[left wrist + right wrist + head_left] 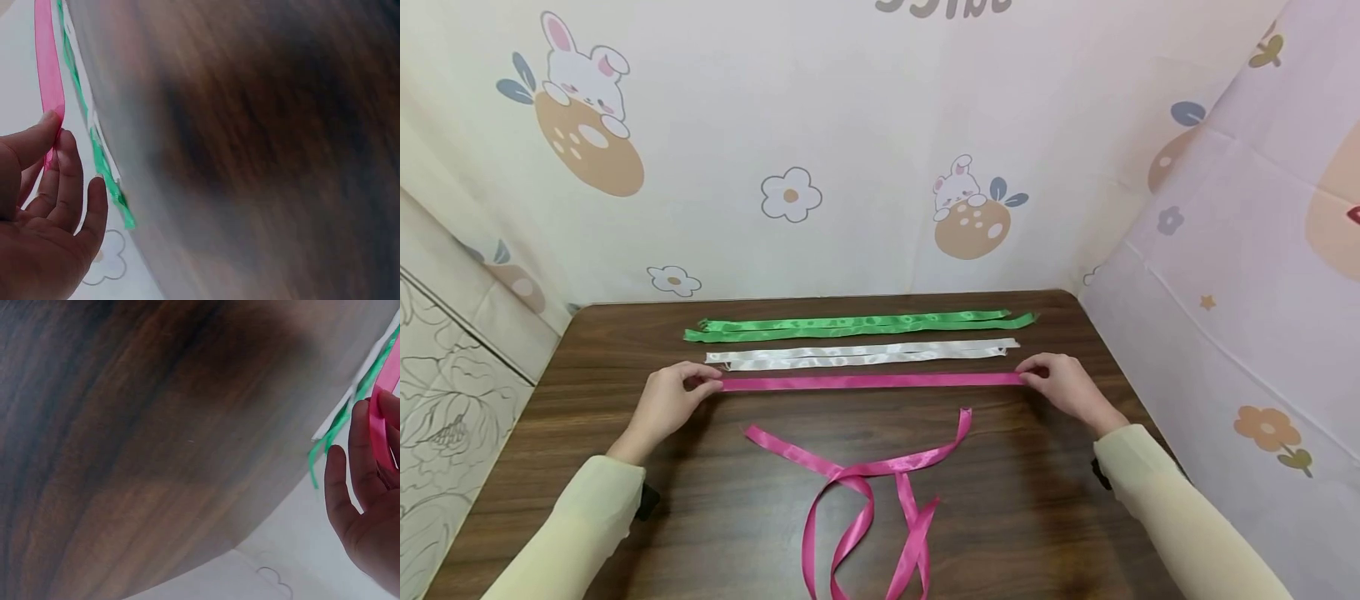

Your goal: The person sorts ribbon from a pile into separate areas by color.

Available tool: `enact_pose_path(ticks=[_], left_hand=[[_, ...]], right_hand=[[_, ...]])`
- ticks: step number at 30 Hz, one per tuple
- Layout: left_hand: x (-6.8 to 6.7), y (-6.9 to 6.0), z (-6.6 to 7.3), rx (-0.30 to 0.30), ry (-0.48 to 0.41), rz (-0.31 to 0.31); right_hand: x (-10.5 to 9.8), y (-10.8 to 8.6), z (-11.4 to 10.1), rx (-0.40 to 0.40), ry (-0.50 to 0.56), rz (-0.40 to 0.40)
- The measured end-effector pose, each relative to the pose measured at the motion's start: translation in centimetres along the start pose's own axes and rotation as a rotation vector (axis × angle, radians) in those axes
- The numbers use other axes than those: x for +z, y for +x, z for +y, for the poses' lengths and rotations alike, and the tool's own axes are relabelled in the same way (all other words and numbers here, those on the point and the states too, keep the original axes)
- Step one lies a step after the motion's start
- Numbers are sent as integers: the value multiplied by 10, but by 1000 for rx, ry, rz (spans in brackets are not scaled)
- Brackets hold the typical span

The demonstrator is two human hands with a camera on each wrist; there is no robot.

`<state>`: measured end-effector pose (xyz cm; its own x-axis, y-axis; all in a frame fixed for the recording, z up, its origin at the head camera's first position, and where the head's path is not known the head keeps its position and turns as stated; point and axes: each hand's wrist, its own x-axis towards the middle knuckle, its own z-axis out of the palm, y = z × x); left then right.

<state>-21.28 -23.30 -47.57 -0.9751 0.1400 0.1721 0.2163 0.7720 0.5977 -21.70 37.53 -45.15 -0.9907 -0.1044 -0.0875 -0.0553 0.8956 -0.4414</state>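
Note:
A straight pink ribbon [872,382] is stretched level between both hands, in front of the white ribbons. Its left end is pinched between thumb and fingers of the left hand [672,400]; in the left wrist view the pink ribbon [50,62] runs up from that grip. The right hand [1066,387] pinches the other end, and a short tail of the ribbon [379,434] lies against its fingers in the right wrist view. Nearer the person, several loose pink ribbons [917,460] lie curled and crossing each other on the table.
Two white ribbons [865,357] lie side by side just beyond the held one. Behind them are green ribbons [850,325], near the back edge of the dark wooden table [730,517]. Printed cloth [865,100] hangs behind the table and along its right side.

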Motion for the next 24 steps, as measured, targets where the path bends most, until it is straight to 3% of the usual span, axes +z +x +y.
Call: enact_pose_path(ticks=[9,24], left_hand=[[4,3,-7,-49,7,-20],[10,6,-16,-64,23,-29]], right_hand=[[13,12,9,33,-12,15],[23,18,6,95,-71,48]])
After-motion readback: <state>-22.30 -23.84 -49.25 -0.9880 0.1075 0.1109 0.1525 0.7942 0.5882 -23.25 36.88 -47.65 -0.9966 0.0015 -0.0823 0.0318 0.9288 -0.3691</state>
